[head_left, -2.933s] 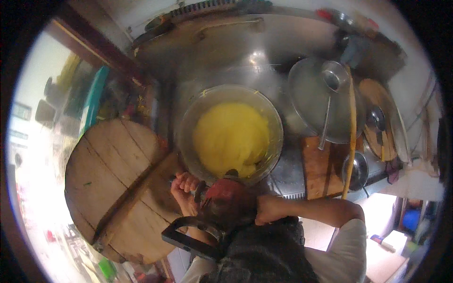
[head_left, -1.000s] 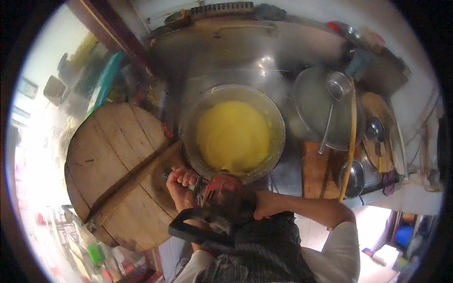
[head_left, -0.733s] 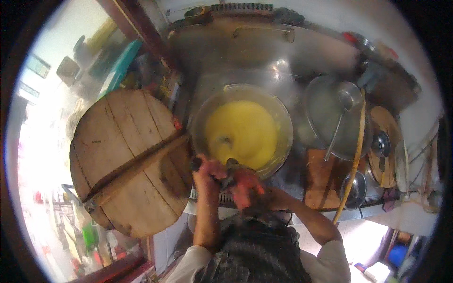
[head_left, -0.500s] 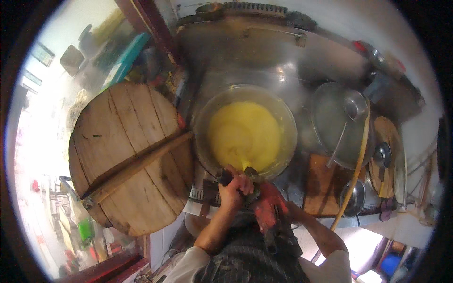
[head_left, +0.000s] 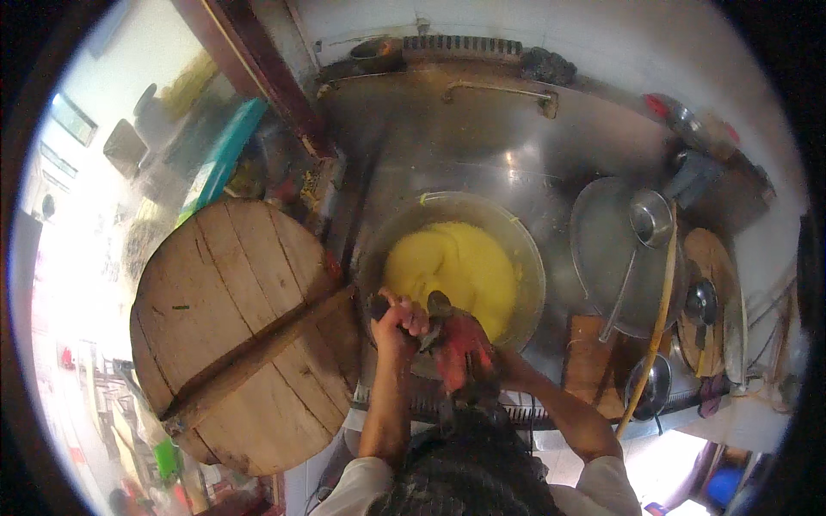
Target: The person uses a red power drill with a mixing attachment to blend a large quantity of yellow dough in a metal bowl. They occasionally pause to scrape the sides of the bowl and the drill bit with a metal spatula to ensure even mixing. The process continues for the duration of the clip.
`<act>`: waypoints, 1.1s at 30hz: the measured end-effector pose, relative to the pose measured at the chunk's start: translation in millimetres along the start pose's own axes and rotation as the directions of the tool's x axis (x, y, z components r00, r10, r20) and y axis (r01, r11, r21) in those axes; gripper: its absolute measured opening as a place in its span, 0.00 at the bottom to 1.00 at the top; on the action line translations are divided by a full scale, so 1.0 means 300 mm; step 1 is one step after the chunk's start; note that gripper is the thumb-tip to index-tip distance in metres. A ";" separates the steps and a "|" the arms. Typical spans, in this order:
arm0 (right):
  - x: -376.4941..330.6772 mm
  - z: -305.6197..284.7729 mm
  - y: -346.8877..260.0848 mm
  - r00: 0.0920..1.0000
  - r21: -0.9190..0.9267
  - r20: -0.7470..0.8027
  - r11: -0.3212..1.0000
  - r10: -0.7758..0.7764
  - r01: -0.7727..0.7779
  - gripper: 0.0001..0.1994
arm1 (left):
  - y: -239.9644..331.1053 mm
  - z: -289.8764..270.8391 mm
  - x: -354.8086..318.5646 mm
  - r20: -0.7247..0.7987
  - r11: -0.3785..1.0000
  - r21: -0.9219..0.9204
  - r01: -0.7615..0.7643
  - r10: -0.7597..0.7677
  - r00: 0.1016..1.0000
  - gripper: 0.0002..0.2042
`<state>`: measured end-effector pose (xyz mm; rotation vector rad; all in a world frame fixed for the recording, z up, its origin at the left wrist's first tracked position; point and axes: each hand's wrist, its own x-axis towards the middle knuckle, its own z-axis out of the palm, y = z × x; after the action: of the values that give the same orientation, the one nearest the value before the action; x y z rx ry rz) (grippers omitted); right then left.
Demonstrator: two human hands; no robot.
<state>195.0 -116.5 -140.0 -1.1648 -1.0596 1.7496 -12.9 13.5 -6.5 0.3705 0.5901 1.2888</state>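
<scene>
Large round wooden lid (head_left: 245, 331) at left, leaning beside the steel surface (head_left: 482, 146). Metal bowl (head_left: 452, 267) of yellow batter (head_left: 456, 271) at centre. Left hand (head_left: 398, 320), grip closed on a dark handle at the bowl's near rim. Right hand (head_left: 460, 348) reddish, just beside it; grip unclear.

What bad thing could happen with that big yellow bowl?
Both hands, left and right, hold the bowl at its near rim only, so it might tip and spill the yellow mix. The wooden lid sits close on the left, and the bowl could bump it.
</scene>
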 end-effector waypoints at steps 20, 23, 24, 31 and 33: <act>-0.250 0.296 -0.391 0.902 -0.815 0.271 0.579 0.335 0.030 0.22 | 0.148 -0.221 -0.155 -0.140 0.907 -0.381 0.182 -0.251 0.958 0.06; -0.175 0.352 -0.532 0.641 -0.801 0.272 0.538 0.718 -0.264 0.23 | 0.234 -0.238 -0.218 -0.155 0.909 -0.400 0.112 -0.188 0.970 0.06; -0.164 0.338 -0.532 0.613 -0.779 0.305 0.561 0.729 -0.280 0.25 | 0.252 -0.224 -0.236 -0.130 0.911 -0.403 0.085 -0.149 0.980 0.06; -0.214 0.147 -0.358 0.876 -0.563 0.316 0.815 0.365 -0.137 0.24 | 0.152 0.008 -0.267 -0.376 0.997 -0.053 -0.055 0.031 0.926 0.07; -0.233 0.119 -0.325 0.913 -0.553 0.267 0.825 0.309 -0.118 0.24 | 0.047 -0.003 -0.269 -0.170 0.997 -0.059 -0.043 0.033 0.985 0.06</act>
<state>195.7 -152.7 -20.2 -1.3749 -1.7687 1.9520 -37.7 -61.1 17.1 0.2225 0.6871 1.3810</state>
